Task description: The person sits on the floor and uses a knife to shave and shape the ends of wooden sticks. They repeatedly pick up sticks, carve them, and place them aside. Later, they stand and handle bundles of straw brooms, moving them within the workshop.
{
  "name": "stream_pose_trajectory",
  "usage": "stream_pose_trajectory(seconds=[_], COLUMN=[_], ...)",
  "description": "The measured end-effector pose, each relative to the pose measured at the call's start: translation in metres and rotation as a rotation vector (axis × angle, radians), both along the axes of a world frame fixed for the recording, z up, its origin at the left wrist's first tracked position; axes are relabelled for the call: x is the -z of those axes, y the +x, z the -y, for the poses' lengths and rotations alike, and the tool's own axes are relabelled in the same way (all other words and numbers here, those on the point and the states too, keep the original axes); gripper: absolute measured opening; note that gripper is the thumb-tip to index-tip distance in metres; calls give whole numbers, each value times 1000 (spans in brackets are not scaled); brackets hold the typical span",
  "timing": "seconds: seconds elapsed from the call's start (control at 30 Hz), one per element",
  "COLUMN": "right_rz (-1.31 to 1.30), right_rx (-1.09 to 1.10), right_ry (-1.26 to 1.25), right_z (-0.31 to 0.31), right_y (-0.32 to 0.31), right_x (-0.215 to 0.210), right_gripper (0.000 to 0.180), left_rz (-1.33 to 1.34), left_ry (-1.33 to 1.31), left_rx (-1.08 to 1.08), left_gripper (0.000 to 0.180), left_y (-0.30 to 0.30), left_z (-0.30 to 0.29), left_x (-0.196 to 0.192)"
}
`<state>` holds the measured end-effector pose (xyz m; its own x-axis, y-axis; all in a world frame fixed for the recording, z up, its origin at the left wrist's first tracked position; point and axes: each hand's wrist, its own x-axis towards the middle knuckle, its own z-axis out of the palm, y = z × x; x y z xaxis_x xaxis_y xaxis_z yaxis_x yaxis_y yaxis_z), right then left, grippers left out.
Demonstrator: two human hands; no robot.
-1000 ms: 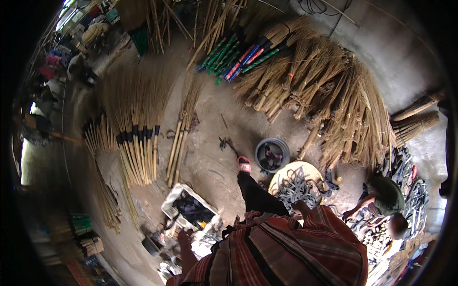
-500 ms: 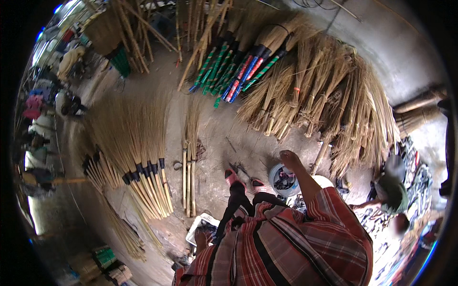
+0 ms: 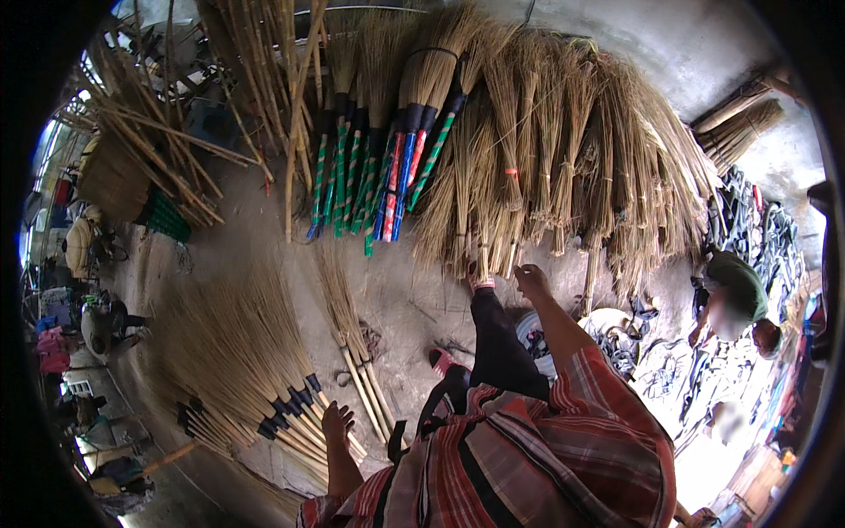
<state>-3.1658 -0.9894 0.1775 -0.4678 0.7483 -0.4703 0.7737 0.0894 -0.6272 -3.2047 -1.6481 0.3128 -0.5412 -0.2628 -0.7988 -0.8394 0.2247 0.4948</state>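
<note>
My right hand (image 3: 532,283) reaches forward, just short of the tied lower ends of the broom-grass bundles (image 3: 563,150) heaped against the wall. Its fingers are loosely bent, and nothing shows in them. Low on the left, my left hand (image 3: 337,424) is open, fingers spread, in front of the pale handles of a fanned row of grass brooms (image 3: 233,339). I cannot tell whether it touches them. Between my hands, a few more brooms with bare stick handles (image 3: 368,387) lie on the floor. One of my legs is stretched toward the heap.
Finished brooms with green, blue and red wrapped handles (image 3: 400,189) lean beside the heap. Long poles (image 3: 295,106) stand at the back left. A bucket (image 3: 532,334) sits by my leg. At right, another person in a green shirt (image 3: 738,286) sits amid dark and white scraps.
I have stepped forward toward the grass bundles. My left hand has risen from beside the white basket and spread open; my right hand has come closer to the bundle ends, its fingers less curled.
</note>
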Motion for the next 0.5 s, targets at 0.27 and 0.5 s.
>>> stream_pose_trajectory(seconds=[0.27, 0.5], right_rz=[137, 481], right_rx=[78, 54], right_ry=[23, 266], right_z=[-128, -228], right_y=[-173, -270], right_x=[105, 209], right_gripper=[77, 78], left_rz=[327, 440], left_ry=[-16, -13], left_rx=[31, 313], left_gripper=[51, 58], left_y=[-39, -85], left_z=[-104, -243], left_x=[39, 63])
